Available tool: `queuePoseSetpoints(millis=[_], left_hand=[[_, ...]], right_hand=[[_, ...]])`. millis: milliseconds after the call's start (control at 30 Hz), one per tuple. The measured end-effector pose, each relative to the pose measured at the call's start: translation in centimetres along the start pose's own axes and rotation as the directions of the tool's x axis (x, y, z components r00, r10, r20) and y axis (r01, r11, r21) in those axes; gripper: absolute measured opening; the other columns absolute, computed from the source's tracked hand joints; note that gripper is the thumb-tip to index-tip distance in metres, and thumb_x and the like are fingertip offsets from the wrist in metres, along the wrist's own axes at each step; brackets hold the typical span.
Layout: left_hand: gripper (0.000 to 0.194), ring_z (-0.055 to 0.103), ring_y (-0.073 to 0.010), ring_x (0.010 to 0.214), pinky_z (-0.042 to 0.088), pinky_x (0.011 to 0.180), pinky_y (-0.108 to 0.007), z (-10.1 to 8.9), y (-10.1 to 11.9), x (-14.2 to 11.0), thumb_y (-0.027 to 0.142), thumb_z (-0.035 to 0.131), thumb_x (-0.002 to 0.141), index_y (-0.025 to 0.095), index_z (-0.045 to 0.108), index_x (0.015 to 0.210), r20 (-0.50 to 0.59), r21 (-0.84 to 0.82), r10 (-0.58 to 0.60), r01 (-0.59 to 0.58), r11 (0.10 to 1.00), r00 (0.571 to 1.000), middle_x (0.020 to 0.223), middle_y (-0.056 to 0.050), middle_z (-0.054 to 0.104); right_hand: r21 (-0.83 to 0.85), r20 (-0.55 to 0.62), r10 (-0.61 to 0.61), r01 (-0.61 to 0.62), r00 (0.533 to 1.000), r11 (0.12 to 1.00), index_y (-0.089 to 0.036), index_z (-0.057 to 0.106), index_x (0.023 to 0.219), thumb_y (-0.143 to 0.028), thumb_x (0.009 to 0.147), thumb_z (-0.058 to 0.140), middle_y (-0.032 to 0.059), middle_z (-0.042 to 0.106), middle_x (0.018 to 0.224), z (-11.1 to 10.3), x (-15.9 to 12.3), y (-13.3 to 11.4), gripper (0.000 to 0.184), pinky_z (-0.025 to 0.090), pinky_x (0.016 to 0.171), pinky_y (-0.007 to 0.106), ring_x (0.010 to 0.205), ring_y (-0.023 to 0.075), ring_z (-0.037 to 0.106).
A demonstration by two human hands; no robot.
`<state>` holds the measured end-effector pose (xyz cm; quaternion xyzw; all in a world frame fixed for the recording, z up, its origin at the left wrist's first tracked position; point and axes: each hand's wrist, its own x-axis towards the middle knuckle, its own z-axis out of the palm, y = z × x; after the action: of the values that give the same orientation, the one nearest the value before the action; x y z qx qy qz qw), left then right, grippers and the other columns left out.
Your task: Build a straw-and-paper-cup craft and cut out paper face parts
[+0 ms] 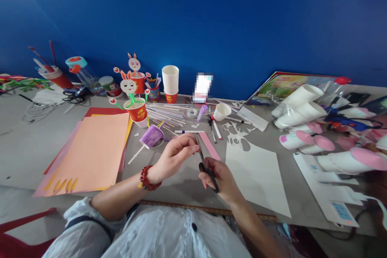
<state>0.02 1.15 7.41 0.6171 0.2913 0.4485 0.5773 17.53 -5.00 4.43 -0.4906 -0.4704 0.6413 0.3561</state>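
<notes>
My right hand (pixel 222 177) is closed around the black handles of a pair of scissors (pixel 204 161), whose blades point up and away from me. My left hand (pixel 177 154), with a red bead bracelet at the wrist, pinches something small at the blades; I cannot make out what it is. A pink paper strip (pixel 210 146) lies on the grey table (pixel 27 149) just behind the blades. A purple paper cup (pixel 151 136) on a stick lies left of my left hand.
A stack of orange, pink and red paper sheets (pixel 93 151) lies at left, a white cut sheet (pixel 256 173) at right. Red cups with paper bunnies (pixel 134 102), stacked white cups (pixel 170 80), straws, markers and tape fill the back. White-and-pink cup figures (pixel 305 129) crowd the right.
</notes>
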Motion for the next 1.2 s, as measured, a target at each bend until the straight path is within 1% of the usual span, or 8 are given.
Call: queuePoseSetpoints(millis=[233,433,633,833,967,1033,1067,1200], left_hand=[[0.028,0.055,-0.018,0.088,0.041,0.08,-0.03,-0.8,0.3,0.0,0.025,0.055,0.095,0.017,0.051,0.069,0.066,0.025,-0.013,0.011,1.0,0.998,0.084,-0.004,0.059],[0.026,0.057,-0.0175,0.087,0.042,0.078,-0.029,-2.0,1.0,0.5,0.028,0.054,0.096,0.015,0.057,0.074,0.175,0.094,-0.067,0.051,0.994,0.982,0.091,-0.006,0.061],[0.025,0.058,-0.0168,0.085,0.043,0.076,-0.028,-2.4,1.4,1.0,0.029,0.055,0.095,0.013,0.06,0.076,0.213,0.111,-0.112,0.09,0.99,0.971,0.095,-0.007,0.063],[0.022,0.057,-0.0164,0.085,0.043,0.075,-0.028,-2.5,1.6,1.2,0.028,0.054,0.094,0.014,0.061,0.079,0.233,0.136,-0.15,0.12,0.983,0.961,0.097,-0.007,0.064],[0.025,0.056,-0.016,0.084,0.042,0.076,-0.028,-2.4,1.4,1.2,0.028,0.054,0.095,0.015,0.059,0.075,0.212,0.137,-0.146,0.118,0.984,0.966,0.095,-0.006,0.064],[0.026,0.056,-0.0155,0.084,0.042,0.077,-0.027,-2.5,1.1,1.1,0.03,0.054,0.095,0.015,0.058,0.074,0.185,0.12,-0.141,0.12,0.986,0.973,0.093,-0.006,0.063],[0.027,0.055,-0.0154,0.084,0.042,0.078,-0.027,-2.5,0.9,1.0,0.031,0.055,0.095,0.015,0.058,0.074,0.17,0.108,-0.142,0.125,0.986,0.975,0.093,-0.005,0.063],[0.028,0.056,-0.0161,0.085,0.043,0.08,-0.028,-2.7,-0.2,0.3,0.036,0.056,0.095,0.015,0.061,0.078,0.128,0.05,-0.181,0.176,0.983,0.975,0.09,-0.005,0.063]], right_hand=[[-0.039,0.003,0.025,-0.025,1.0,0.999,-0.024,0.04,0.066,-0.047,0.073,0.076,-0.0082,0.048,0.049,-0.1,0.2,-0.1,0.044,0.031,0.046,0.022,0.044,0.0089,0.044],[-0.093,0.002,0.029,-0.029,1.0,0.995,-0.024,0.039,0.065,-0.041,0.072,0.075,-0.0085,0.046,0.051,-0.5,0.4,-0.1,0.041,0.029,0.046,0.022,0.044,0.0082,0.043],[-0.122,0.013,0.005,-0.003,1.0,0.993,-0.024,0.039,0.066,-0.042,0.074,0.074,-0.0086,0.044,0.052,-1.0,0.5,0.2,0.04,0.028,0.045,0.022,0.044,0.0084,0.041],[-0.242,-0.079,-0.05,0.029,0.996,0.97,-0.024,0.036,0.062,-0.042,0.07,0.077,-0.0088,0.039,0.052,-1.1,1.0,0.9,0.045,0.027,0.043,0.022,0.043,0.0086,0.039],[-0.334,-0.131,-0.092,0.043,0.987,0.942,-0.024,0.041,0.062,-0.049,0.071,0.076,-0.0057,0.047,0.053,-2.2,1.2,0.9,0.044,0.033,0.046,0.023,0.047,0.0116,0.046],[-0.476,-0.182,-0.154,0.05,0.971,0.878,-0.023,0.046,0.064,-0.052,0.074,0.072,-0.004,0.051,0.056,-3.6,1.1,0.9,0.04,0.034,0.049,0.024,0.05,0.0129,0.048],[-0.578,-0.209,-0.202,0.046,0.957,0.815,-0.023,0.05,0.067,-0.053,0.076,0.071,-0.0035,0.053,0.058,-4.4,0.9,0.9,0.038,0.033,0.049,0.024,0.051,0.0133,0.048],[-0.899,-0.266,-0.312,-0.118,0.912,0.421,-0.024,0.06,0.079,-0.055,0.08,0.068,-0.0012,0.061,0.065,-7.4,0.3,1.4,0.032,0.031,0.052,0.026,0.056,0.0172,0.056]])
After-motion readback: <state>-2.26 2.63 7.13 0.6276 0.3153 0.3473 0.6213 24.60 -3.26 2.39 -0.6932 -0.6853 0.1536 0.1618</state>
